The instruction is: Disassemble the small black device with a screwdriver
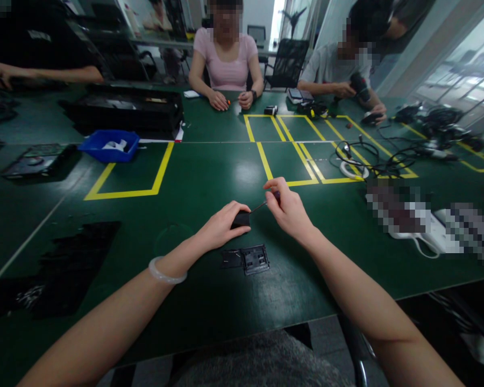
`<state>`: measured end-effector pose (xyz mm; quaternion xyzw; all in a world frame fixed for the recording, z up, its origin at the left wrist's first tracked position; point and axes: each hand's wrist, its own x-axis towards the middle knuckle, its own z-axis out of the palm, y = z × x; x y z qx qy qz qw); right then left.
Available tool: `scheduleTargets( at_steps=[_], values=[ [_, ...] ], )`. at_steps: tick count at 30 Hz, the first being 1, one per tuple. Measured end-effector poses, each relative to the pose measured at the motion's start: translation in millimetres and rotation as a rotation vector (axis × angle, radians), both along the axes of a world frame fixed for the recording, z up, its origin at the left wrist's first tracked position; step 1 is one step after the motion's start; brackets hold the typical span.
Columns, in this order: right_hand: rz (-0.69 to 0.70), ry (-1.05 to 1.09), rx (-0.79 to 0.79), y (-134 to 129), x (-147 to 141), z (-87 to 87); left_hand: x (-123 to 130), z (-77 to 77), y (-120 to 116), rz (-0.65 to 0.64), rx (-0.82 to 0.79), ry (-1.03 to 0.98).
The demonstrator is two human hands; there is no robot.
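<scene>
My left hand (226, 223) is closed around a small black plastic block (241, 219), steadying it on the green table (193, 188). In my right hand (286, 209) is a screwdriver (258, 206); its thin shaft points left, with the tip at the right side of the block. Fingers cover most of the handle. Just below my hands lie two flat black plastic pieces (256, 259), side by side and close together. Whether the tip sits in a screw is too small to make out.
A blue tray (108, 146) holding white bits stands at left, before a long black box (125, 110). Black parts (76, 263) are piled at near left. Cables (371, 158) and a white power strip (439, 231) lie right. Co-workers sit across the table.
</scene>
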<state>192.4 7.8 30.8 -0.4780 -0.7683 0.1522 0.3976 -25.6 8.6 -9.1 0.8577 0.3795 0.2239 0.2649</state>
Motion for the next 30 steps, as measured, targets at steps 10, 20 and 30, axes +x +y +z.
scheduleTargets(
  at_steps=[10,20,30],
  values=[
    [-0.028,-0.048,0.103,-3.5,-0.1,-4.3,-1.0,-1.1,-0.1,0.001,0.006,0.005],
    [-0.020,-0.049,0.053,-3.7,1.9,-3.6,-0.8,-0.5,0.2,0.008,-0.003,0.013],
    [0.003,-0.033,0.019,-5.1,2.7,-2.0,-0.3,-0.7,0.3,-0.001,-0.006,0.006]
  ],
)
